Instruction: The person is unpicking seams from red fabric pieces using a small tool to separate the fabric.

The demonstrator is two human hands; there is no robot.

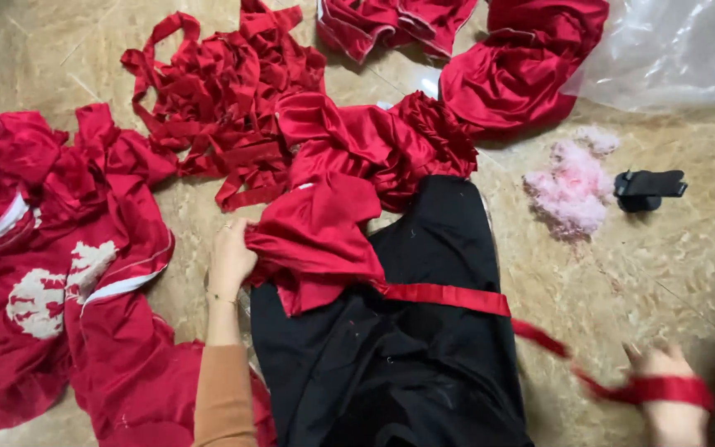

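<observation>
Bare board (672,273) open at right, pink fluff (571,192), black clip (647,189), red strips (217,108) crowding left

Your left hand (230,255), in a tan-orange knit sleeve (223,397), meets a glossy crimson satin garment (316,240) over a matte black cloth panel (424,331); your right hand (672,397) wears a wound bright red ribbon strip (457,296). Nearby: deep red satin jackets with white emblem and piping (51,290), a heap of red strips (217,108), pale pink fluff (571,189), a small black tool (645,189), speckled beige chipboard (639,273).
</observation>
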